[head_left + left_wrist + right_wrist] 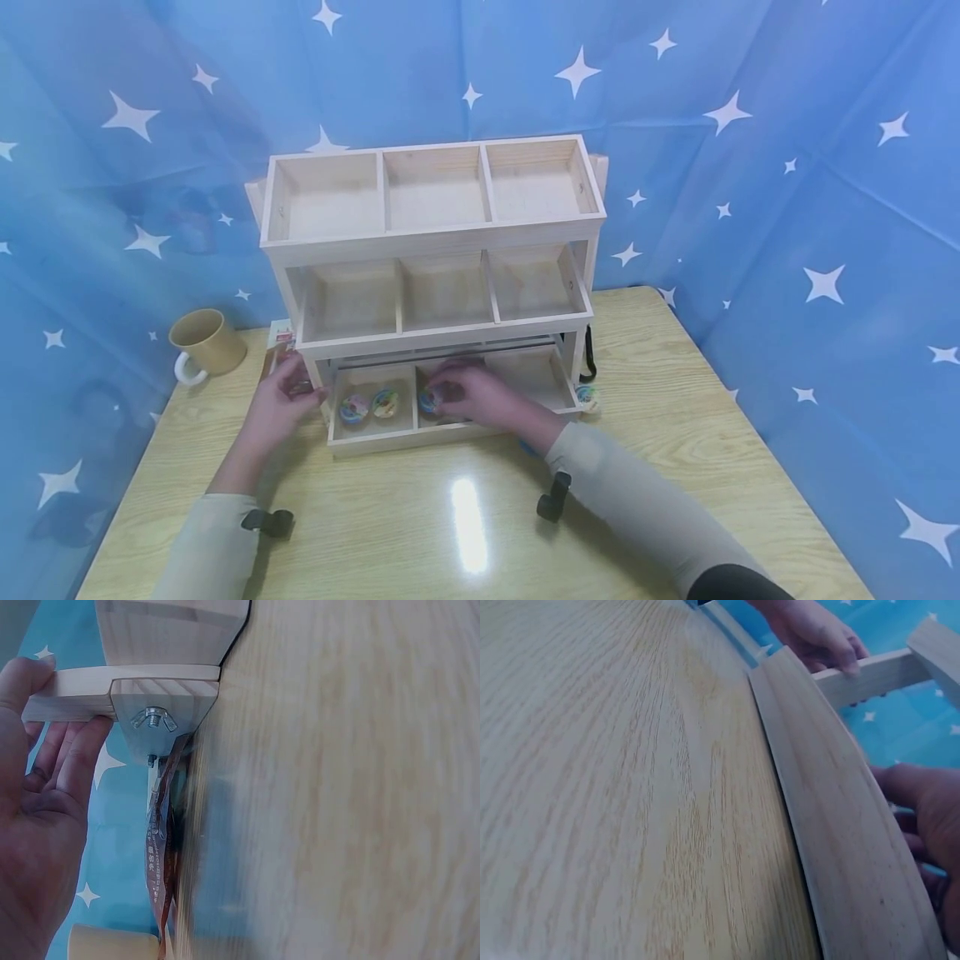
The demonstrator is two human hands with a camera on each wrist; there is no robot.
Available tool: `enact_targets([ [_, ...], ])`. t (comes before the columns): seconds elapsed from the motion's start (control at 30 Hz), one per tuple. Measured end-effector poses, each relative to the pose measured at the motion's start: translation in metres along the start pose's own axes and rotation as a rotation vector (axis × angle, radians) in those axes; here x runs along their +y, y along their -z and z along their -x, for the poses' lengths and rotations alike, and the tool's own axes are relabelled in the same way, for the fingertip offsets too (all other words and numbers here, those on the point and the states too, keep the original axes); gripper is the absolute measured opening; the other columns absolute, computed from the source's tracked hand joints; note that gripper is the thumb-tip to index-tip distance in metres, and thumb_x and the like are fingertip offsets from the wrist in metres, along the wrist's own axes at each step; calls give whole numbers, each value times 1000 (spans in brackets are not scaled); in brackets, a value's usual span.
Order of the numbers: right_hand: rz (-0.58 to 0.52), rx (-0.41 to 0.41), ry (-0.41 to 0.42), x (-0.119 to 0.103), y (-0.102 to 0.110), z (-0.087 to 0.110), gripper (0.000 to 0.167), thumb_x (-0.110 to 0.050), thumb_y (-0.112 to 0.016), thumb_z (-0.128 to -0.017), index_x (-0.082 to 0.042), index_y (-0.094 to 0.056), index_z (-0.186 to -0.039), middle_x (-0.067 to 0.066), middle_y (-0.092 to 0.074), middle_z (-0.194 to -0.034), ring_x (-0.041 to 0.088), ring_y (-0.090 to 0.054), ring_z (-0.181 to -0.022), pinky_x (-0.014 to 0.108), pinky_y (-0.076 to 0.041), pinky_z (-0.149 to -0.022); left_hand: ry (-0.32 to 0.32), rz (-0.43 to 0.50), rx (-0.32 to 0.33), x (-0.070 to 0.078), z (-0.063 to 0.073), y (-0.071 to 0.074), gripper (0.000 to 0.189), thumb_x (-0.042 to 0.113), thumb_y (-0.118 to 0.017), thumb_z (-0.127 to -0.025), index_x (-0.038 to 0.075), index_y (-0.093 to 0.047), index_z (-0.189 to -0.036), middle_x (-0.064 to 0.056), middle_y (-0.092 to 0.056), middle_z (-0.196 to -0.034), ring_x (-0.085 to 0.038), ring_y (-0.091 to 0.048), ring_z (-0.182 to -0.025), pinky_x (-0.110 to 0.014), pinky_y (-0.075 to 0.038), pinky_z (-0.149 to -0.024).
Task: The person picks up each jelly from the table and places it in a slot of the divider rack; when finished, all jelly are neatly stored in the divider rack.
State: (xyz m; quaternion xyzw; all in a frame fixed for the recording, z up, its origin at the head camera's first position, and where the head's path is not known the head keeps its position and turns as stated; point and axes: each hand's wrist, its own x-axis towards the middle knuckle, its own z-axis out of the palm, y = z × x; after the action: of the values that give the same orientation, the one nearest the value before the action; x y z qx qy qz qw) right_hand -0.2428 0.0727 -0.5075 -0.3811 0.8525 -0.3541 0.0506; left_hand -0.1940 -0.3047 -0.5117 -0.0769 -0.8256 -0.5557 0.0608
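A three-tier wooden shelf [435,237] stands on the table, each tier a tray with three compartments. My left hand [281,400] grips its left side post [75,694], thumb on one face and fingers on the other. Over the middle compartment of the bottom tray [375,444], my right hand [476,392] pinches a small round tub [429,401] with a blue edge; the fingers partly hide it. Side by side in the left compartment lie a pink-topped tub [354,408] and a yellow-topped tub [386,403]. In the right wrist view, the tray's front board hides the fingertips.
A tan mug [210,342] with a white handle stands left of the shelf. Behind the left post leans a brown printed packet [159,855]. Another tub [588,398] sits beside the shelf's right end, and a blue item [527,447] shows partly under the right forearm.
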Motion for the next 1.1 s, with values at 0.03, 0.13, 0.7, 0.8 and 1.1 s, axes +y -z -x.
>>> enact_targets([
  [0.03, -22, 3, -1, 0, 1, 1, 40, -19, -88, -96, -8, -77, -132, 6, -72, -138, 21, -66, -126, 35, -56, -111, -4, -8, 1, 0, 0, 0, 69, -3, -79, -97, 5, -54, -161, -27, -68, -138, -6, -67, -116, -17, -59, -97],
  [0.13, -84, 26, 9, 1, 3, 6, 39, -15, -88, -95, -7, -77, -132, 6, -71, -137, 20, -68, -122, 32, -60, -105, -17, -32, -1, 0, -1, 0, 69, -2, -80, -97, 6, -54, -161, -25, -69, -137, -7, -67, -115, -15, -58, -97],
  [0.7, -76, 132, -77, -6, 37, 53, 46, -24, -91, -93, -7, -76, -134, 7, -71, -138, 32, -68, -122, 49, -61, -105, -14, -14, 0, -3, -1, 0, 69, -3, -78, -98, 6, -53, -161, -26, -67, -137, -3, -67, -114, -17, -59, -97],
  [0.8, -80, 162, -119, -7, 44, 62, 47, -23, -92, -92, -9, -77, -134, 8, -70, -140, 32, -69, -122, 52, -61, -105, -9, -7, -4, -4, -1, 0, 70, -2, -79, -98, 8, -53, -163, -26, -67, -138, -3, -67, -115, -17, -59, -97],
  [1.1, -17, 229, -155, -3, 69, 89, 42, -27, -91, -93, -19, -79, -133, 2, -69, -143, 30, -64, -129, 57, -59, -107, -11, -4, -7, -5, -2, 0, 72, -4, -78, -98, 7, -51, -164, -28, -66, -138, -2, -67, -115, -18, -61, -95],
])
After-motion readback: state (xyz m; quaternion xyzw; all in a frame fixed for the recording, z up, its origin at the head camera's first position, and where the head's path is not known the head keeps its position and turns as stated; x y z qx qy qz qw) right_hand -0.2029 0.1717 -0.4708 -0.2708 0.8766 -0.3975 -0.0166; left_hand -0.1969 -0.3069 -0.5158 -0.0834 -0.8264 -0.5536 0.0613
